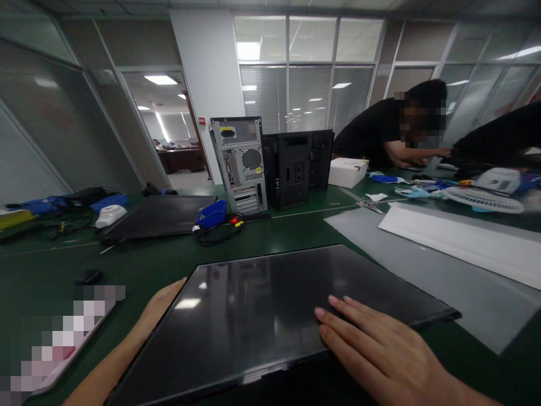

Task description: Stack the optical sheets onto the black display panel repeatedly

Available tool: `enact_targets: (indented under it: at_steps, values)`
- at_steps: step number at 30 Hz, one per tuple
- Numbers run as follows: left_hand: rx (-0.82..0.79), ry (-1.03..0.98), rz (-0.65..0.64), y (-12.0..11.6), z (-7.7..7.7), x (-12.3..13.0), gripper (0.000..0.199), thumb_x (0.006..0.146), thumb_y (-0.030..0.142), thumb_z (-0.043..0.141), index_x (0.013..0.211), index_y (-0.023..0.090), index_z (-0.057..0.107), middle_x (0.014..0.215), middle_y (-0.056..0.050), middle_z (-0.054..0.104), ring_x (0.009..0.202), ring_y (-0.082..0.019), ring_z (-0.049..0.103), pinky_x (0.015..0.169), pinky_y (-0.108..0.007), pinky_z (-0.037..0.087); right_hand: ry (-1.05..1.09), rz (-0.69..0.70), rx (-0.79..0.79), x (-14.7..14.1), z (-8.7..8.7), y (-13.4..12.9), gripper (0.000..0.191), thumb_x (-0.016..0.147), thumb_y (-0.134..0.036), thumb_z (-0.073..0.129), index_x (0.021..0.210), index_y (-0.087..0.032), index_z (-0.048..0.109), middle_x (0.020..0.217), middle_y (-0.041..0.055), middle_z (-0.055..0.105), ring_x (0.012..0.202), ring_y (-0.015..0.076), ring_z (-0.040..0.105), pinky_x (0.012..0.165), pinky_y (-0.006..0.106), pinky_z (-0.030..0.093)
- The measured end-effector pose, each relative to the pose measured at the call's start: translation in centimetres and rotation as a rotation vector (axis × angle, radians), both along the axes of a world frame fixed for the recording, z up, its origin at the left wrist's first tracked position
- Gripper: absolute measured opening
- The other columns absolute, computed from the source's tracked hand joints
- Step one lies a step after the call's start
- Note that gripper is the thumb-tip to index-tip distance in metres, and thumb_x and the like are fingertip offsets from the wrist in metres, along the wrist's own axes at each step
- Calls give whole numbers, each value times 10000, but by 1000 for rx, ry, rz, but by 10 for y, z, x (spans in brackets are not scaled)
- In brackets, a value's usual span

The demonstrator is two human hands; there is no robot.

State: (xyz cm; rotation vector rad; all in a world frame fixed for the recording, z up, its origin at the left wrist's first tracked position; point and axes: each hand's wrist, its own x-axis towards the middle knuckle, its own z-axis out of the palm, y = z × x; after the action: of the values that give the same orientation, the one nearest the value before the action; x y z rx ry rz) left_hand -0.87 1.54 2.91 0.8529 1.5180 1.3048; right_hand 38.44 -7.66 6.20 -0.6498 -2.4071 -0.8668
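The head camera looks forward and slightly down across the desk (274,232), the screen (253,316) close at six o'clock, windows (310,93) far at twelve.

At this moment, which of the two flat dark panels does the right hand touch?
The nearer panel: the right hand rests on its surface. The farther panel, left of the silver computer tower, has no hand on it.

- Left hand (167,294): fingers hidden at the left side of the dark screen panel (253,321).
- The panel's near left corner: cut off.
- Right hand (389,349): covers part of the panel's near edge; forearm runs out of view.
- Pale board (74,338), near left: mostly pixelated, near end cut off.
- Person (372,127), far right: head pixelated, handwork too small to tell.
- Second person (502,132): cut off at right.
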Motion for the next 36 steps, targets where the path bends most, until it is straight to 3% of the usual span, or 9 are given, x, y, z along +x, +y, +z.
enact_targets:
  at_steps: [4,7,12,16,19,21,27,32,36]
  values:
    - [-32,-93,-41,-4,-4,4,255,728,306,674,954,197,723,869,-95,755,726,-241,718,582,-299,563,27,-22,-74,-17,-24,21,337,914,-191,402,1173,-213,618,1233,10,595,1091,224,578,924,381,507]
    - [-62,-246,-71,-8,-7,8,502,771,272,625,1269,258,556,955,-88,747,752,-250,723,633,-364,573,-51,-3,-234,-20,-37,36,345,923,-178,394,1210,-213,583,1267,12,571,1153,228,537,960,414,482]
    - [-101,-233,-26,-7,-10,10,431,739,162,656,1161,238,621,911,-90,752,732,-232,721,646,-349,571,-206,23,-624,2,-24,68,437,934,-426,410,1334,-259,468,1337,23,509,1252,181,445,1028,357,417]
    - [-106,-242,-4,-7,-7,13,259,718,293,715,955,203,664,790,-74,751,678,-229,712,604,-334,571,94,-583,-584,59,-21,121,424,956,-415,295,1302,-270,493,1303,37,526,1183,171,490,1018,335,390]
    - [-132,-268,2,-8,-5,16,237,721,388,701,838,188,652,641,-55,714,563,-229,686,527,-335,562,238,-882,-517,112,-43,156,578,931,-426,288,1319,-24,436,1308,262,451,1227,350,422,1008,518,333]
    - [-133,-282,13,-9,-4,17,240,736,412,679,783,179,643,561,-38,675,487,-213,656,467,-316,543,265,-991,-547,141,-63,169,644,906,-475,320,1265,42,459,1241,321,472,1170,405,454,944,557,365]
    - [-53,-290,-29,-9,-7,17,151,707,206,714,841,164,657,721,-54,725,582,-203,687,528,-301,560,264,-1073,-640,171,-93,173,641,900,-556,288,1286,-76,466,1249,216,523,1132,319,515,922,445,427]
    - [-2,-323,-40,-9,-8,16,202,714,204,702,909,165,666,803,-73,740,695,-231,707,610,-327,564,299,-1106,-641,156,-76,161,592,919,-530,213,1215,-123,523,1057,198,626,907,323,613,733,463,476]
    - [-40,-361,-46,-9,-11,12,178,714,331,713,757,183,624,693,-60,714,659,-230,689,555,-310,532,323,-1021,-577,126,-54,142,577,925,-535,216,1314,-191,466,1128,153,616,934,318,609,747,475,482]
